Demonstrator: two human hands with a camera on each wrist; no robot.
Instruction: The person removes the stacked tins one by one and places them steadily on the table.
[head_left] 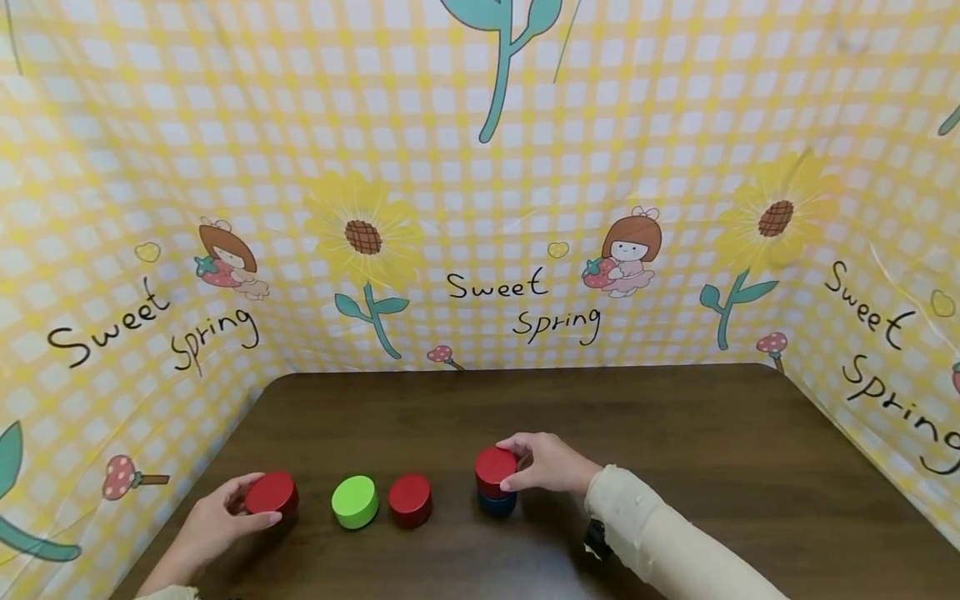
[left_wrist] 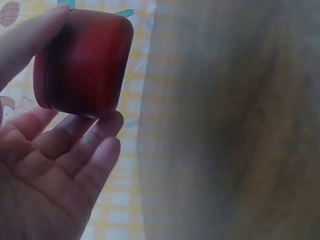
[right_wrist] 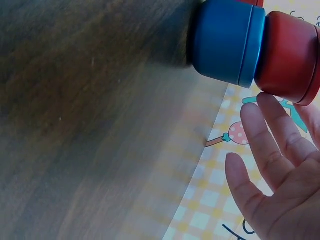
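Note:
My left hand [head_left: 213,521] holds a round red tin [head_left: 272,493] between thumb and fingers at the left of the table. The left wrist view shows that red tin [left_wrist: 90,62] held clear of the table top. Farther right, my right hand [head_left: 551,464] grips another red tin [head_left: 496,468] on top of a blue tin [head_left: 497,502]. Seen from the right wrist, the red tin [right_wrist: 290,56] sits against the blue tin [right_wrist: 227,42], which stands on the table. Whether the two tins touch fully I cannot tell.
A light green tin [head_left: 355,502] and a third red tin [head_left: 410,501] stand side by side between my hands on the brown wooden table [head_left: 600,408]. A yellow checked cloth [head_left: 480,208] with printed flowers rises behind the table and along both sides.

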